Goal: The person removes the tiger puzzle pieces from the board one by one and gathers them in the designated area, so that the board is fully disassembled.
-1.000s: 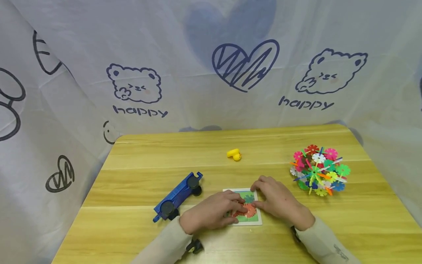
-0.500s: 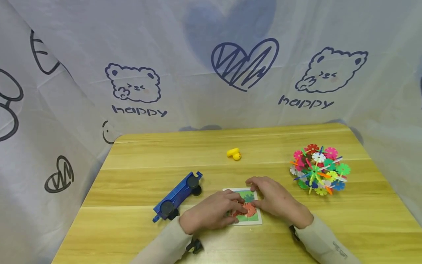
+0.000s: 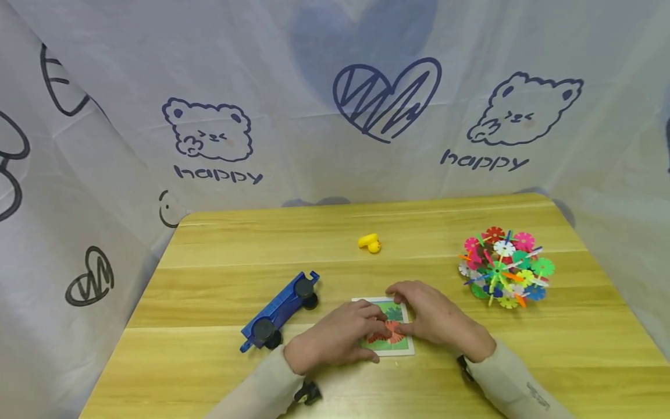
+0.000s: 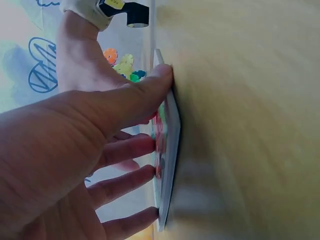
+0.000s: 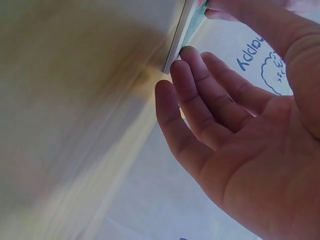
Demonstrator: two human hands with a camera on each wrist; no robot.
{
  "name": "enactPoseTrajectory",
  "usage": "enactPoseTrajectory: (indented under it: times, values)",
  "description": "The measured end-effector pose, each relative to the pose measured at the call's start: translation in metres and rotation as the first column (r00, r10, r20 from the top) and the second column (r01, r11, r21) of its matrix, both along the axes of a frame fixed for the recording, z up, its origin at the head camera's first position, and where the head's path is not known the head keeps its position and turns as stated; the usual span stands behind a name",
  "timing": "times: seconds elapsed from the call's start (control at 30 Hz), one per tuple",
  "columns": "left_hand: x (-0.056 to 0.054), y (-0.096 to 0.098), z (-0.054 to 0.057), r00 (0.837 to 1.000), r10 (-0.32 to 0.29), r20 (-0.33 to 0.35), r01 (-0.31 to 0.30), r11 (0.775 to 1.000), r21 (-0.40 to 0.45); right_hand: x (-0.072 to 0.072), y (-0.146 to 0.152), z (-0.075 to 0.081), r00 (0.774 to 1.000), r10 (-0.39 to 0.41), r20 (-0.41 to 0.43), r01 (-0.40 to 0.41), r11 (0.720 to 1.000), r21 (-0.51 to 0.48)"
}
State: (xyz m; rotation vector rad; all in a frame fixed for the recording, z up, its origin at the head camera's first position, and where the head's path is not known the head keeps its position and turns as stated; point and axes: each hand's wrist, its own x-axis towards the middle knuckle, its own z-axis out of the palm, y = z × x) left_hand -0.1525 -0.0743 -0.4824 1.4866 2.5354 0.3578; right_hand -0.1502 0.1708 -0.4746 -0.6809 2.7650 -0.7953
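A small picture puzzle [image 3: 400, 345] with a white frame, green ground and red toothed shapes lies on the table between the hands. My left hand [image 3: 337, 336] covers its left part. In the left wrist view the fingertips [image 4: 150, 172] touch its face and the thumb [image 4: 161, 75] rests at the edge of the frame. My right hand [image 3: 437, 314] is over the upper right corner, its thumb on the right side of the picture. In the right wrist view the fingers [image 5: 187, 85] are loosely bent beside the frame's corner.
A blue toy vehicle [image 3: 280, 311] with black wheels lies on its side at left. Behind the puzzle is a small yellow duck toy [image 3: 370, 242]. A ball of colourful notched discs [image 3: 505, 267] stands at right on the wooden table [image 3: 209, 372]. A printed white curtain [image 3: 298, 145] hangs behind.
The right hand's fingers have moved left along the puzzle's far edge. The left thumb has stretched slightly toward the near edge. The puzzle stays in place; the head view has shifted slightly.
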Motion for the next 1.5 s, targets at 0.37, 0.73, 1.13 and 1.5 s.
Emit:
enactPoseTrajectory:
  times: [0.37,0.73,1.13,1.5]
  values:
    - [0.001,0.0,-0.001,0.999,0.032,-0.026,-0.033,0.999,-0.016,0.0,0.003,-0.002,0.999,0.05,-0.002,-0.05,0.998,-0.027]
    - [-0.001,-0.001,-0.004,0.999,0.04,-0.015,-0.04,0.999,-0.006,-0.002,0.002,-0.001,1.0,0.023,0.011,-0.023,1.0,-0.021]
    - [-0.002,-0.002,-0.005,0.999,0.037,-0.014,-0.037,0.999,0.008,-0.002,0.002,0.0,0.999,0.051,-0.013,-0.052,0.998,-0.032]
    - [0.001,-0.001,-0.002,0.999,0.049,-0.017,-0.05,0.999,-0.005,-0.012,0.003,-0.002,0.996,0.08,0.036,-0.077,0.995,-0.059]
